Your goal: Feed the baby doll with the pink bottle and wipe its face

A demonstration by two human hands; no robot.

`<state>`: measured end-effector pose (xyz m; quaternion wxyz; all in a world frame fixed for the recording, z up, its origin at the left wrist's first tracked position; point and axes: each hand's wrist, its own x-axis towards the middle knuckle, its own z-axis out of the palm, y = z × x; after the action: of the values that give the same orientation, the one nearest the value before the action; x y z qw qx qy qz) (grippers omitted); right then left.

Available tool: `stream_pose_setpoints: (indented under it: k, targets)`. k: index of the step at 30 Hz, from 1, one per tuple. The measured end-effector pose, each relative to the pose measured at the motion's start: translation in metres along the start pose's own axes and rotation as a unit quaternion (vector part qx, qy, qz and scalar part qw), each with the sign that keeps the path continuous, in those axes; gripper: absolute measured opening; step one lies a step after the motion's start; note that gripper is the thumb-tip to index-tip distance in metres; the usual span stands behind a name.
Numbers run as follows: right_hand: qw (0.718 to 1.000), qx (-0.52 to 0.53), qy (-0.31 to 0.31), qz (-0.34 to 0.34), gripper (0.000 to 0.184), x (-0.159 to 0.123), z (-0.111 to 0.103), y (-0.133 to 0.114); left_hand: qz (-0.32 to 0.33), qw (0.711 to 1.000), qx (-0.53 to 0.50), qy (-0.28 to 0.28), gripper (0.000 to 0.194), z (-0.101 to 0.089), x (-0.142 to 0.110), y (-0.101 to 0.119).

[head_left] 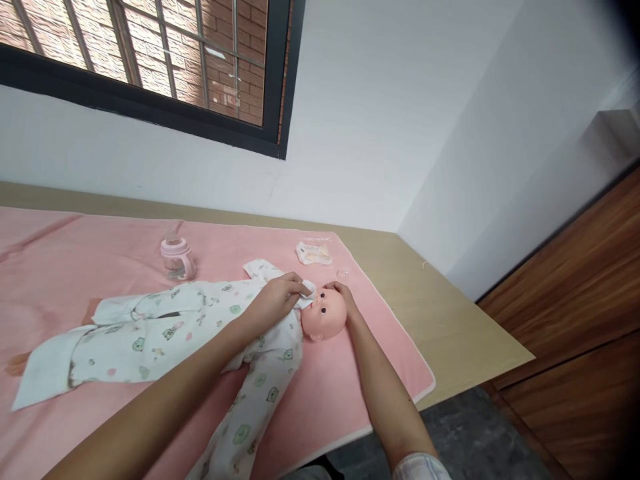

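Observation:
A baby doll lies on its back on a pink blanket [90, 267], its bald head [327, 315] to the right. It wears a white romper [200, 327] printed with small green and pink animals. My left hand [277, 300] pinches a small white pad [307, 289] and holds it against the doll's mouth and chin. My right hand [340, 292] rests on the far side of the doll's head, fingers curled over it.
A pink baby bottle [177, 259] stands on the blanket behind the doll. A small plastic packet [314, 253] lies near the blanket's far right corner, with a clear cap [343, 273] beside it. The beige table [450, 320] ends at right; a wooden cabinet [590, 320] stands beyond.

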<state>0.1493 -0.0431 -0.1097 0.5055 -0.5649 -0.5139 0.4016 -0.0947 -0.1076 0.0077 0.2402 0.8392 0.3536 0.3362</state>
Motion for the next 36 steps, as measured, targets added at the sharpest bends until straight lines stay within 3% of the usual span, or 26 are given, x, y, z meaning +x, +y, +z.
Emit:
stream_pose_setpoints:
  k: [19, 25, 31, 36]
  targets:
    - [1.000, 0.008, -0.015, 0.012, 0.023, 0.000, 0.000, -0.004, 0.000, 1.000, 0.017, 0.025, 0.033, 0.006, 0.002, -0.007]
    - [1.000, 0.002, -0.015, 0.013, 0.023, 0.002, 0.000, -0.002, -0.011, 1.000, 0.017, 0.017, 0.032, -0.003, 0.003, -0.010]
    - [1.000, -0.008, -0.016, 0.010, 0.023, 0.003, -0.001, 0.000, -0.009, 1.000, 0.011, -0.020, 0.028, -0.018, 0.002, -0.009]
    - [1.000, -0.019, -0.022, 0.000, 0.024, 0.005, -0.002, 0.002, -0.023, 0.999, -0.004, -0.049, 0.030, -0.013, 0.001, -0.009]
